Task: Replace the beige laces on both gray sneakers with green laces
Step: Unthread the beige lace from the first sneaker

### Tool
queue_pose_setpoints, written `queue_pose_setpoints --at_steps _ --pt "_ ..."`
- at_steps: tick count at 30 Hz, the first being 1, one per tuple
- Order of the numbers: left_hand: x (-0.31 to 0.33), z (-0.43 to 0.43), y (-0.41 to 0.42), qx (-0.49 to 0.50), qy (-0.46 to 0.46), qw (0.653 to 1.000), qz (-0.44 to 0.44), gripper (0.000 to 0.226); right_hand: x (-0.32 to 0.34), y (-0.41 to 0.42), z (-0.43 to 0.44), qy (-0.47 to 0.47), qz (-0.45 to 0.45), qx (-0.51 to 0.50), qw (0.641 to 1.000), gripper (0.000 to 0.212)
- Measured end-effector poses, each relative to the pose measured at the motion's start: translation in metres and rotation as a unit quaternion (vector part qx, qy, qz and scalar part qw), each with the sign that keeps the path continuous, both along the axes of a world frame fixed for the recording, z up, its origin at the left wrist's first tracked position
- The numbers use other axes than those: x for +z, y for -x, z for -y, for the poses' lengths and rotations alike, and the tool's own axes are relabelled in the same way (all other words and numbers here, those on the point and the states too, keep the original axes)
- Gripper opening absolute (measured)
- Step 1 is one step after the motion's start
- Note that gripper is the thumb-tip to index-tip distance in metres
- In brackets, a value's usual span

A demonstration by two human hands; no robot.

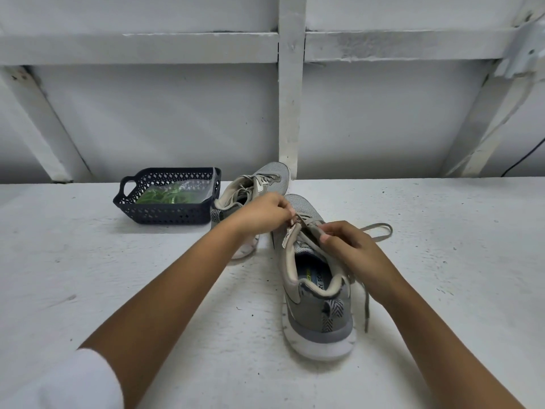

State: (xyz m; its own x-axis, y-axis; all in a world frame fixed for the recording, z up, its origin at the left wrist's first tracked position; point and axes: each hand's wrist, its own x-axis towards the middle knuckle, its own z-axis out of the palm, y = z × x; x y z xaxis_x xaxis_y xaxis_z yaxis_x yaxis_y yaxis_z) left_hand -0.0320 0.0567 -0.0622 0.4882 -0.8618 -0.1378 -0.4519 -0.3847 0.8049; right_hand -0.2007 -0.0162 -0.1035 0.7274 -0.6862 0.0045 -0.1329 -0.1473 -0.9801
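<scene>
Two gray sneakers stand on the white table. The near sneaker (317,305) has its heel toward me, and its beige lace (379,231) is loosened, with a loop lying to the right and one end hanging down the right side. My left hand (265,212) pinches the lace at the left eyelets. My right hand (351,246) grips the lace and tongue on the right side. The far sneaker (267,178) stands behind, still laced in beige. Green laces (165,196) lie in a clear bag inside a dark basket (165,215).
The basket stands at the back left, touching the far sneaker's heel. A white panelled wall (290,98) with beams rises right behind the table's far edge. A black cable (522,160) hangs at the far right.
</scene>
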Motion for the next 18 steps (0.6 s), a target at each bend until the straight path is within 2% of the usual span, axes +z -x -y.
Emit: queue_pose_setpoints --at_steps 2,6,10,12,18 --pt "0.002 0.005 -0.003 0.006 0.008 1.000 -0.014 0.026 0.001 0.000 0.001 -0.007 -0.002 0.000 1.000 0.013" --pt "0.013 0.013 -0.004 -0.016 0.005 0.999 0.033 0.020 -0.001 0.001 0.002 -0.019 0.017 0.000 1.000 0.015" --pt "0.014 0.008 0.004 0.008 0.059 0.998 -0.032 0.006 -0.001 0.002 0.002 -0.025 0.022 -0.001 0.999 0.015" --pt "0.008 0.001 0.005 0.023 0.067 0.997 -0.044 0.009 -0.002 0.002 0.002 -0.027 0.024 0.000 0.999 0.015" --pt "-0.015 -0.023 0.005 0.012 0.082 0.996 0.019 0.009 -0.003 0.001 0.003 -0.028 0.032 -0.005 0.999 0.015"
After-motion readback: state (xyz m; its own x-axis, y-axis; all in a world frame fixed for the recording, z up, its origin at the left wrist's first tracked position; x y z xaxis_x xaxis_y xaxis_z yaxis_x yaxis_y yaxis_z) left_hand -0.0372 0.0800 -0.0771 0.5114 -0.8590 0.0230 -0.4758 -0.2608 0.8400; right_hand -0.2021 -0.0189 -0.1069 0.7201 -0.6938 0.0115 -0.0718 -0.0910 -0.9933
